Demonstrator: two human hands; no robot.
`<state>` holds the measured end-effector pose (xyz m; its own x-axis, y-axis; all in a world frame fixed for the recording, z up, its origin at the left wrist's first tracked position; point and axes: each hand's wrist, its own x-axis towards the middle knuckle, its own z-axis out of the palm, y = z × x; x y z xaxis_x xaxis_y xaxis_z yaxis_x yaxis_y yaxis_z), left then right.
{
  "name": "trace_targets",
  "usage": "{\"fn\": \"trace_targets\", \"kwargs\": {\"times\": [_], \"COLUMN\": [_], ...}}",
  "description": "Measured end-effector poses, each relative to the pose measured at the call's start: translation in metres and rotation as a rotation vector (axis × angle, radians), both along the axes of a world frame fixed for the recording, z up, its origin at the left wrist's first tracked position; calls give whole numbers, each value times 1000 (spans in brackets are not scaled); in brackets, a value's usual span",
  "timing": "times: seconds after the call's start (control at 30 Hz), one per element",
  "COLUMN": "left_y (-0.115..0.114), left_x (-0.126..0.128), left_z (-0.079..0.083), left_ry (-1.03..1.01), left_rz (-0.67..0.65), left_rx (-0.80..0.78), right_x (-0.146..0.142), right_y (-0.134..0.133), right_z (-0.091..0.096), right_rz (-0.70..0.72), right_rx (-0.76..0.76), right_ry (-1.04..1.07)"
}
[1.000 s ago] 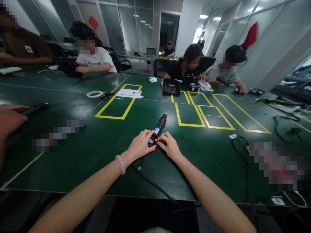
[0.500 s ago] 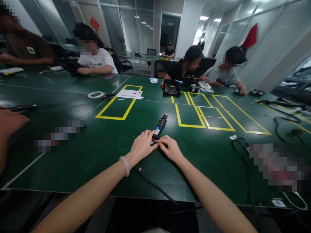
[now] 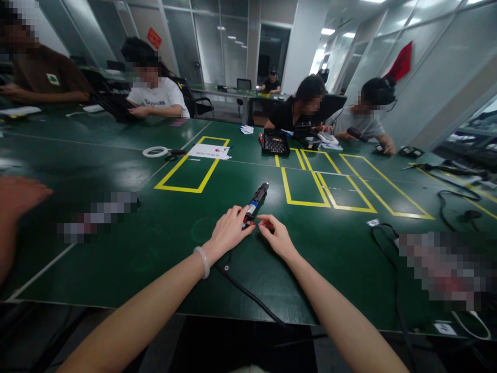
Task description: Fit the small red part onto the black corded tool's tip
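A slim black electric screwdriver point(image 3: 259, 198) lies on the green table, its thin metal tip pointing away from me. Part of its housing looks open, with a blue and silver section and small red parts showing near the rear end. My left hand point(image 3: 230, 228), with a pale bangle at the wrist, is closed over that rear end and holds it down. Just right of the red parts, my right hand point(image 3: 277, 235) hovers with bent fingers; thumb and forefinger are slightly apart, and I see nothing between them. A black cable point(image 3: 252, 297) runs from under my left hand toward the table's front edge.
Yellow tape rectangles point(image 3: 306, 203) mark the table ahead. A black parts tray point(image 3: 275, 143), a white paper point(image 3: 209, 151) and a white ring-shaped roll point(image 3: 155, 152) lie farther back. Another person's hand point(image 3: 25, 199) rests at the left. Several people sit across the table.
My right hand has drawn back slightly to the right, off the screwdriver's rear end, and its fingers have parted. My left hand stays on the screwdriver.
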<state>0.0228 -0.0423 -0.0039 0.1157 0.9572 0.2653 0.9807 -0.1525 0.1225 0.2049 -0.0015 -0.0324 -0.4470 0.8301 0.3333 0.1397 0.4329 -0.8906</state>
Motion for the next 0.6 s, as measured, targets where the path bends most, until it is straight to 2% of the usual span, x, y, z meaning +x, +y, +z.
{"fn": "trace_targets", "kwargs": {"times": [0.37, 0.47, 0.6], "left_y": [5, 8, 14], "left_x": [-9, -22, -55], "left_z": [2, 4, 6], "left_ry": [61, 88, 101], "left_rz": [36, 84, 188], "left_rx": [-11, -24, -86], "right_x": [1, 3, 7], "right_y": [0, 1, 3], "right_z": [1, 0, -3], "right_rz": [-3, -4, -14], "right_rx": [-26, -16, -15], "right_ry": [-14, -25, -54]}}
